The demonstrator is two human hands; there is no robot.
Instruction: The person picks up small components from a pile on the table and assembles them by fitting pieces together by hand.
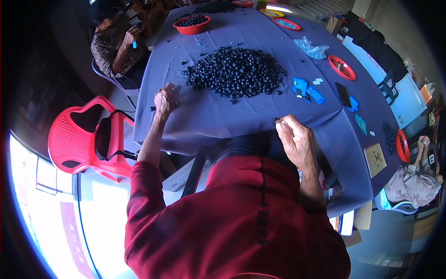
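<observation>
One small dark piece (pixel 276 120) is at the near edge of the counter (pixel 218 114), which is covered with a purple-grey cloth. The thumb and fingers of the right hand (pixel 297 139) are pinching this piece; its exact shape is too small to tell. A large heap of small, round, shiny black pieces (pixel 234 72) lies on the middle of the counter, farther than the right hand.

The left hand (pixel 165 99) is just to the left of the heap, low at the cloth. Its fingers are bent downward, but I cannot tell if they are pressed together or if they hold something. A loose black piece (pixel 153 108) lies just beside this hand, on its left.

To the right of the heap there are blue plastic objects (pixel 316 96), a clear plastic bag (pixel 310 49), a black flat phone (pixel 343 95) and a shallow red oval bowl (pixel 351 76). At the far left of the counter stands a round red bowl (pixel 193 31), filled with black pieces. A bright pink-red plastic chair (pixel 69 135) stands on the left, and one other person (pixel 116 52) sits at the far left.
</observation>
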